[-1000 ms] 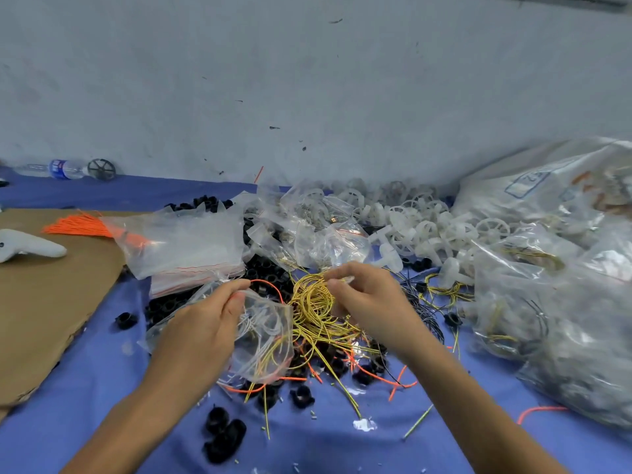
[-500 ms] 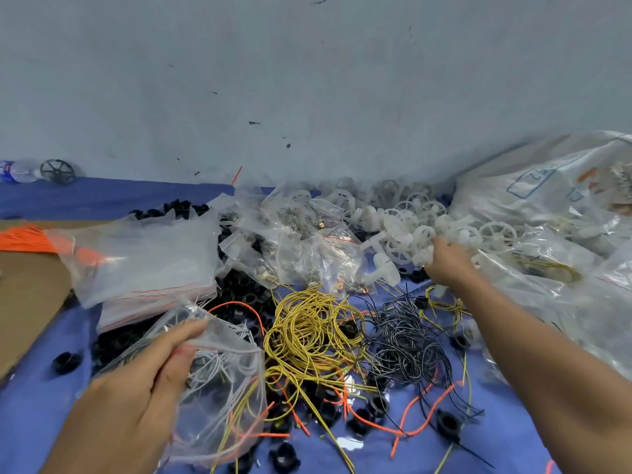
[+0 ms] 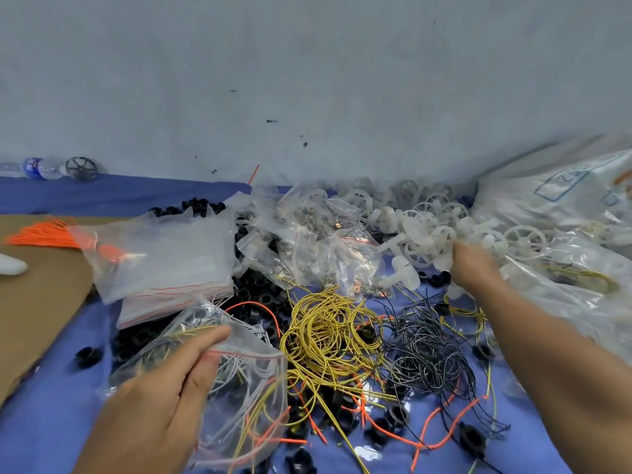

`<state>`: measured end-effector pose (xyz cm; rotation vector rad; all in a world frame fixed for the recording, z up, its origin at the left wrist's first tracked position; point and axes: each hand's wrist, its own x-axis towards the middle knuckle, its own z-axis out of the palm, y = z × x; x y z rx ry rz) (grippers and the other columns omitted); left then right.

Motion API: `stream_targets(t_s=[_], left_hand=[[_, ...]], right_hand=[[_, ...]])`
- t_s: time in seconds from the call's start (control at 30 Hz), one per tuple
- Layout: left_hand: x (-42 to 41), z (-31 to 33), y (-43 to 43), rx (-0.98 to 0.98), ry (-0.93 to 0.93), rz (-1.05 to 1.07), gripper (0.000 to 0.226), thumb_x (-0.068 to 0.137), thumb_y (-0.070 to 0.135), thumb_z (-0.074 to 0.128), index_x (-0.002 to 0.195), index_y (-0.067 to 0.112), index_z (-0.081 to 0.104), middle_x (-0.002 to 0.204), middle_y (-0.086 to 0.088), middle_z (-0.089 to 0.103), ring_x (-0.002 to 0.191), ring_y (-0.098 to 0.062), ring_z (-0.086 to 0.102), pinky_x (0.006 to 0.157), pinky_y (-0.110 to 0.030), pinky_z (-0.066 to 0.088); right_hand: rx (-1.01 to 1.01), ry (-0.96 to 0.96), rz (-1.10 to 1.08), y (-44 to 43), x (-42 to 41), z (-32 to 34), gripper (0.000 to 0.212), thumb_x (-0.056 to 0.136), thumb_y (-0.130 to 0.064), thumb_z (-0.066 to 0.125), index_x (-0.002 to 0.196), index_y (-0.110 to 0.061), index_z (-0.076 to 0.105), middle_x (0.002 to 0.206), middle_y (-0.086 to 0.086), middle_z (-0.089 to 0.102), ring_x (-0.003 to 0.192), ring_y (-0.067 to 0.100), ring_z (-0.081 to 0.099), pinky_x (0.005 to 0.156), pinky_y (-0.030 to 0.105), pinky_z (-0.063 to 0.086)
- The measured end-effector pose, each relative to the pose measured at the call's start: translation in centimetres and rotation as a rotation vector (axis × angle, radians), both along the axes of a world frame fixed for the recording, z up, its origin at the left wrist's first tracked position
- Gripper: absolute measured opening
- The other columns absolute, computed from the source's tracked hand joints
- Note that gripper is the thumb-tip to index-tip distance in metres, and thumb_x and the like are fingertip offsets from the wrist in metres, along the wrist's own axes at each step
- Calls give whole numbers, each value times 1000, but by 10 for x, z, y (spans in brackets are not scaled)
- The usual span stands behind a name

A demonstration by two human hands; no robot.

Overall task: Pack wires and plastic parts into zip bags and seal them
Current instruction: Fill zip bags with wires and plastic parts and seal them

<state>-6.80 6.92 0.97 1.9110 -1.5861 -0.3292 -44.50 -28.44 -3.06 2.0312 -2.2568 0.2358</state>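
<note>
a: left hand (image 3: 160,401)?
b: low and near. thumb and forefinger pinch the red-lined mouth of a clear, crinkled zip bag (image 3: 246,398) with thin grey and yellow strands inside.
a: right hand (image 3: 472,265)?
b: arm stretched forward, hand in the heap of white spoked plastic parts (image 3: 424,234). fingers hidden, so the grip cannot be told.
a: between them?
b: looped yellow wires (image 3: 325,333) beside tangled black wires (image 3: 427,347), on blue cloth (image 3: 51,422).

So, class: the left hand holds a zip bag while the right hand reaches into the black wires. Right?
Not quite. The head view shows the right hand in the white plastic parts, not the black wires; the left hand does hold the zip bag.
</note>
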Motion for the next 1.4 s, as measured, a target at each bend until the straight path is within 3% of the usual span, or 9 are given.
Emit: stream_targets(t_s=[0.13, 0.27, 0.4, 0.67, 0.77, 0.87, 1.03, 1.27, 1.4], left_hand=[[-5, -1, -1, -124, 19, -19, 33, 88, 56, 39, 118, 66, 49, 65, 11, 66, 56, -5, 61, 55, -34, 54], [-7, 6, -2, -108, 17, -28, 35, 92, 55, 36, 119, 51, 57, 56, 13, 58, 50, -8, 53, 52, -33, 43], [-5, 8, -8, -139, -22, -15, 32, 99, 45, 43, 125, 37, 60, 56, 18, 52, 65, -6, 57, 64, -32, 43], [-10, 9, -13, -101, -64, -70, 30, 102, 42, 43, 125, 32, 60, 86, 11, 68, 91, -18, 64, 81, -36, 51], [-13, 9, -10, -101, -86, -72, 32, 102, 42, 42, 127, 32, 60, 107, 7, 71, 102, -19, 63, 85, -37, 50], [-13, 11, -8, -92, -129, -68, 31, 103, 43, 40, 126, 35, 58, 106, 5, 71, 102, -21, 61, 83, -38, 49], [-9, 10, -7, -86, -192, -45, 31, 103, 44, 38, 127, 37, 55, 109, 2, 71, 105, -26, 62, 84, -41, 49], [-6, 9, -9, -85, -164, -30, 35, 103, 44, 38, 131, 33, 55, 119, 2, 69, 113, -27, 60, 91, -42, 48], [-10, 9, -9, -62, -212, -30, 35, 104, 43, 34, 132, 36, 52, 116, -1, 69, 109, -29, 60, 88, -41, 49]], right_hand=[[-92, -156, 29, 36, 7, 25, 30, 87, 2, 43, 113, -11, 52, 97, 19, 62, 87, 34, 57, 73, 38, 47], [-114, -462, 186, 90, 21, 64, 16, 92, -15, 58, 102, -26, 55, 92, 5, 70, 65, 22, 67, 60, 32, 48], [95, -795, 484, 173, 36, 93, 19, 87, -17, 71, 91, -32, 60, 78, 6, 72, 46, 10, 49, 48, 22, 37], [810, -1113, 778, 281, 107, 102, 20, 86, -14, 74, 102, -17, 62, 98, 19, 72, 72, 18, 65, 53, 17, 45], [832, -1123, 753, 284, 139, 91, 17, 88, -5, 68, 101, -12, 60, 96, 21, 72, 73, 24, 65, 55, 24, 49], [766, -1140, 665, 284, 167, 82, 22, 89, -1, 66, 108, -6, 58, 95, 26, 68, 78, 31, 64, 63, 36, 57], [738, -1235, 653, 286, 178, 80, 29, 91, -8, 65, 118, -18, 65, 103, 22, 69, 92, 32, 69, 72, 35, 59], [765, -1829, 485, 294, 158, 71, 23, 91, -6, 61, 107, 8, 69, 116, 19, 67, 107, 21, 65, 87, 29, 57], [757, -1867, 518, 319, 179, 49, 23, 87, 4, 61, 107, 1, 72, 115, 17, 70, 113, 22, 65, 95, 28, 53]])
